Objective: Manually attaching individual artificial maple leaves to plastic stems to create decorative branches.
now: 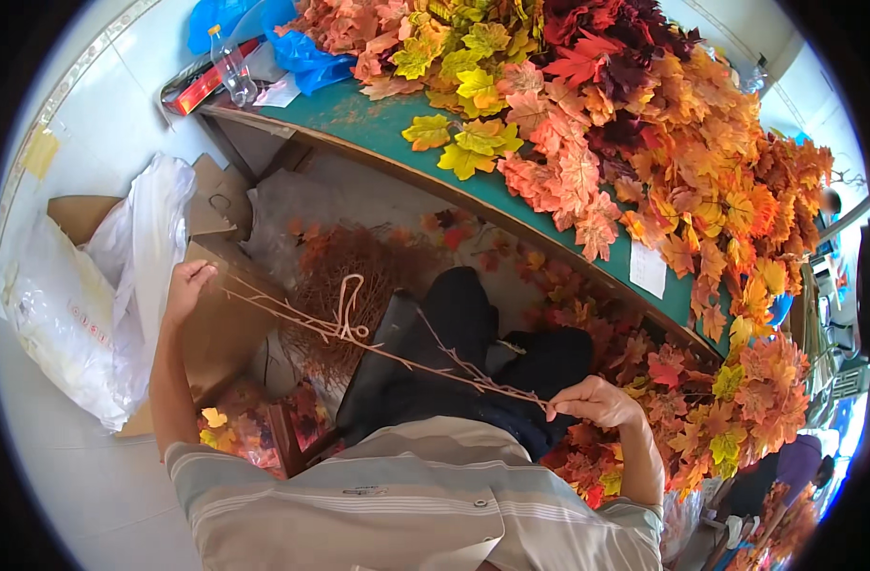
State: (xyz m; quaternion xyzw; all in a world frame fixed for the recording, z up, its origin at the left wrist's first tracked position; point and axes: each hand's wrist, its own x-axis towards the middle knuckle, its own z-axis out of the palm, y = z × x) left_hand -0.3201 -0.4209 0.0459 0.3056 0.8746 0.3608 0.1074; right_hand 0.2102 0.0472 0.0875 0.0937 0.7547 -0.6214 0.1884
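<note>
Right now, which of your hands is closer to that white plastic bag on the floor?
Left. The left hand is right beside the white plastic bag, holding one end of a bare twig. The right hand grips the twig's other end, far across the lap.

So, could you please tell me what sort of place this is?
Probably a workshop making artificial foliage: fake maple leaves heaped on a green table, bare twigs piled below, one branch held in both hands.

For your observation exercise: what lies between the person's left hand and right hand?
In the head view, a thin bare twig runs from the left hand to the right hand, crossing above the dark trousers.
</note>
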